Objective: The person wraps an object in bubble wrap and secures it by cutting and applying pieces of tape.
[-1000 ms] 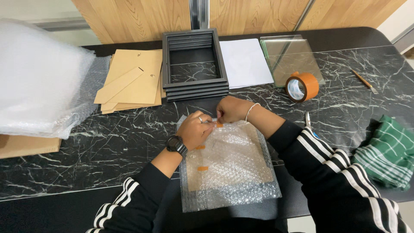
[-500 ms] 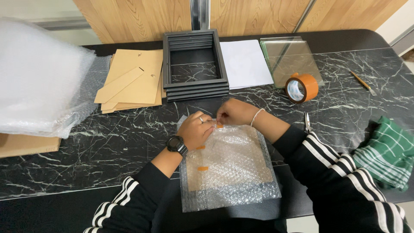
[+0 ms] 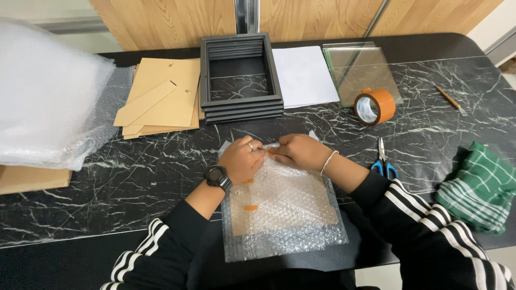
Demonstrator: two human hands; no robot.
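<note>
So both hands are working the far edge of a flat bubble-wrapped parcel (image 3: 282, 212) that's lying on the black marble table (image 3: 134, 182), right at the near edge in front of the person. The left hand (image 3: 242, 160) is curling over the top-left corner of the parcel, fingers folded down and pinching the wrap. The right hand (image 3: 301, 151) is just beside it, fingertips closed on what looks like a small strip of orange tape at that same edge, though it's too small to be sure.

Judging by the tan panel showing through the bubbles, the parcel is probably stiff inside and soft outside, fairly light, and the plastic is likely a bit slippery. If there's glass in there it's fragile, so I'd be holding it flat by the two side edges, not by the loose wrap.

Taking the parcel as the landmark: scissors (image 3: 382, 161) are just to its right, the orange tape roll (image 3: 374, 107) is beyond those, and a stack of black frames (image 3: 240, 78) is well beyond it.
</note>
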